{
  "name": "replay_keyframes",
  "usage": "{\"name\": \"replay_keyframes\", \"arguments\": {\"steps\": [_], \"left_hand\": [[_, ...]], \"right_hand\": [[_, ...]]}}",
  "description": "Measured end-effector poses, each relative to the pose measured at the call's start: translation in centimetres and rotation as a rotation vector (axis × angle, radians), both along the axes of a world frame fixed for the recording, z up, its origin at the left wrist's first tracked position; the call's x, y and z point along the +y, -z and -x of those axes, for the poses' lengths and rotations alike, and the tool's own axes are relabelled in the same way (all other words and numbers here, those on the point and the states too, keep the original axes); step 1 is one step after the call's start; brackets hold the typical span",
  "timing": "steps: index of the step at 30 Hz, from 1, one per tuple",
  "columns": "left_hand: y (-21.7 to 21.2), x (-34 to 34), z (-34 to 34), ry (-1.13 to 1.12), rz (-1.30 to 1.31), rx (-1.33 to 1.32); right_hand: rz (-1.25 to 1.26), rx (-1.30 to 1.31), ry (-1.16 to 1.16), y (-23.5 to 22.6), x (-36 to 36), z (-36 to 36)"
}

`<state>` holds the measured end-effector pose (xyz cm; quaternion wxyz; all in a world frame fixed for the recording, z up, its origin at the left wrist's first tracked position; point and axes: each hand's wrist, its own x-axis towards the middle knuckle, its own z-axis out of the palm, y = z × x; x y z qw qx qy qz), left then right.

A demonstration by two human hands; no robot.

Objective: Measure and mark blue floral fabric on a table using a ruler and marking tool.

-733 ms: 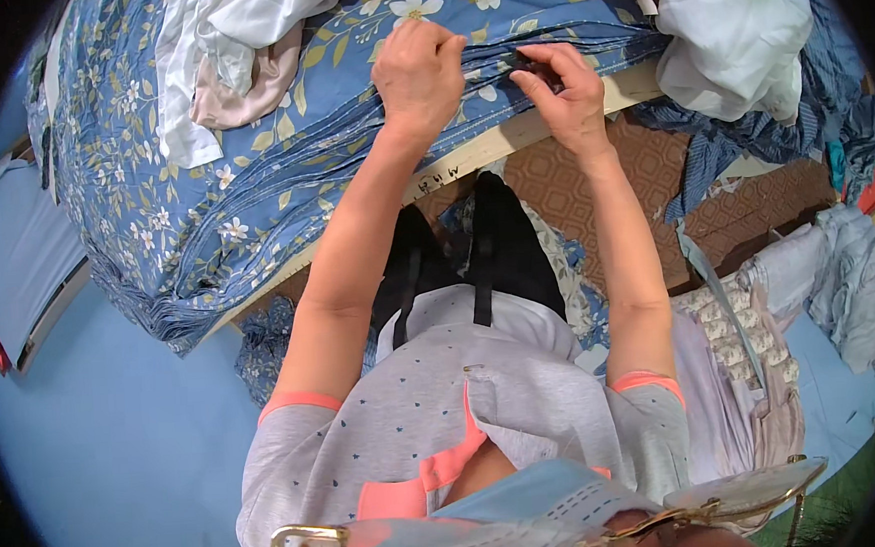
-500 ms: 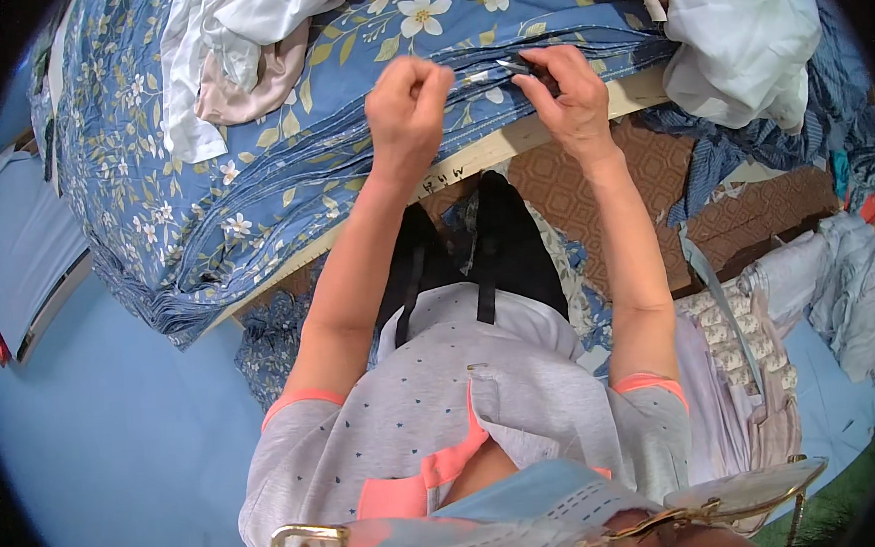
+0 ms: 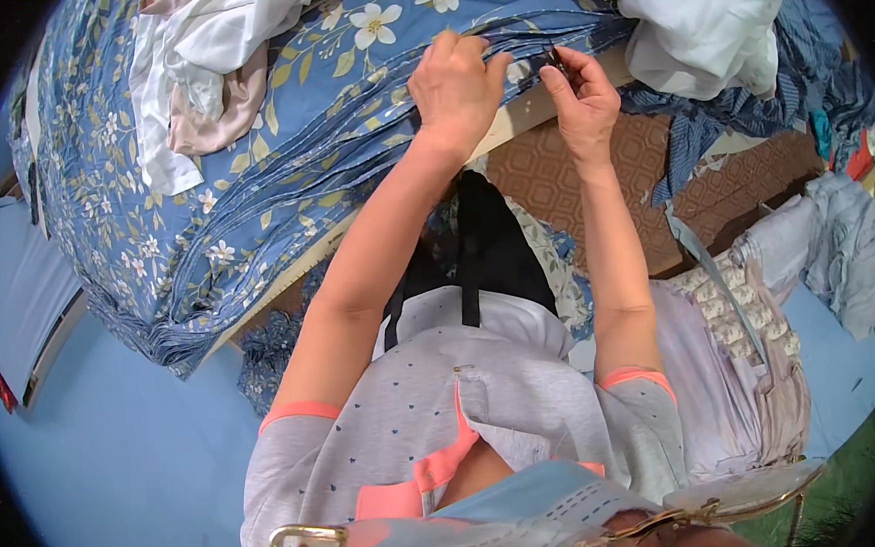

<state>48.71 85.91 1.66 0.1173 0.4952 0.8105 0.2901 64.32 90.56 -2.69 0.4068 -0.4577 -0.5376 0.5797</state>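
Note:
My left hand (image 3: pixel 456 84) is curled over the layered edges of a blue floral fabric (image 3: pixel 303 196), its fingertips toward the right. What lies between its fingers and thumb, if anything, is hidden. To the right, my right hand (image 3: pixel 584 94) closes around small dark thread snips (image 3: pixel 555 58), whose narrow tip points up toward the fabric edges. The fabric lies in a thick gathered stack, with many hems running side by side along the near edge of a pale wooden board (image 3: pixel 515 123).
White and beige cloths (image 3: pixel 215 77) lie on the floral stack, and a white cloth bundle (image 3: pixel 708 21) sits at its right end. Below are a brown patterned surface (image 3: pixel 532 172), dark blue cloth (image 3: pixel 796 81) and folded pale garments (image 3: pixel 728 356). Blue flooring (image 3: pixel 118 453) spreads at left.
My left hand has moved right, toward my right hand, and its raised fist has loosened over the fabric edges. The snips have turned more upright. The whole view has shifted slightly.

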Motion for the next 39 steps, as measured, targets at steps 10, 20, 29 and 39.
{"name": "replay_keyframes", "arguments": {"steps": [10, 20, 29, 39], "left_hand": [[2.2, 1.1, 0.0, 0.097, -0.219, -0.090], [1.5, 0.0, 1.1, -0.105, -0.079, -0.741], [1.5, 0.2, 1.3, -0.133, -0.142, -0.874], [0.1, 0.1, 0.6, -0.172, -0.038, -0.902]], "right_hand": [[-0.038, -0.034, -0.030, -0.1, -0.9, -1.0], [-0.475, -0.417, -0.143, -1.9, 0.2, -0.7], [-0.556, -0.427, -0.165, -2.5, 0.4, 1.2], [-0.527, -0.567, -0.146, -2.6, -0.2, 1.5]]}}
